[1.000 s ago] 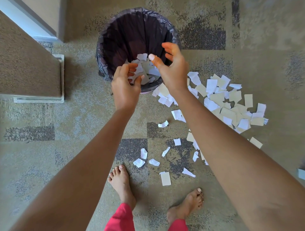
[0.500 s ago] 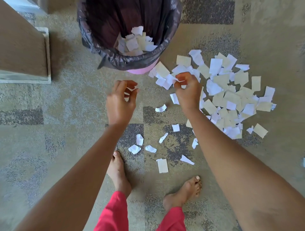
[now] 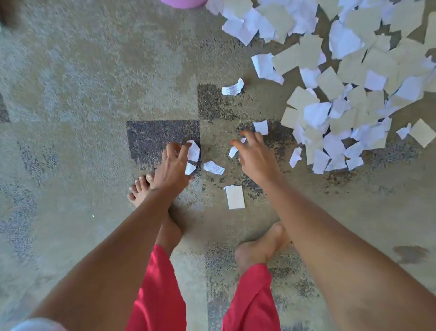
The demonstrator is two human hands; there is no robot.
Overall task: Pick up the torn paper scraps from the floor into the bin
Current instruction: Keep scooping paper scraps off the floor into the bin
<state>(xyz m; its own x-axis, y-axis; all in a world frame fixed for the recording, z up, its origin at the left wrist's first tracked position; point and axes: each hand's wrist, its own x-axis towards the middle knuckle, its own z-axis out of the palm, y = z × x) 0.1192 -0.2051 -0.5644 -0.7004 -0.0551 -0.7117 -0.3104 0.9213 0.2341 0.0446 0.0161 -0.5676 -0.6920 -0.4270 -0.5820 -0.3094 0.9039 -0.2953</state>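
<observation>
Torn white and cream paper scraps lie on the patterned carpet. A large pile point(image 3: 349, 99) spreads over the upper right. Loose scraps lie near my feet: a curled one point(image 3: 232, 88), a printed one point(image 3: 213, 167) and a cream rectangle point(image 3: 235, 197). My left hand point(image 3: 173, 165) reaches down with straight fingers, its tips touching a white scrap point(image 3: 194, 151); another small scrap point(image 3: 190, 168) lies by its thumb. My right hand point(image 3: 254, 156) hovers with spread fingers over a small scrap point(image 3: 233, 151). Of the bin, only the pink base point(image 3: 184, 2) shows at the top edge.
My bare left foot point(image 3: 141, 189) stands right under the left hand, and my right foot point(image 3: 262, 245) is below the right arm. Red trouser legs point(image 3: 158, 295) fill the bottom middle. Carpet without scraps extends to the left.
Both hands came down from the bin's opening to the loose scraps by my feet. The view dropped closer to the floor, and the bin slid almost out of sight at the top.
</observation>
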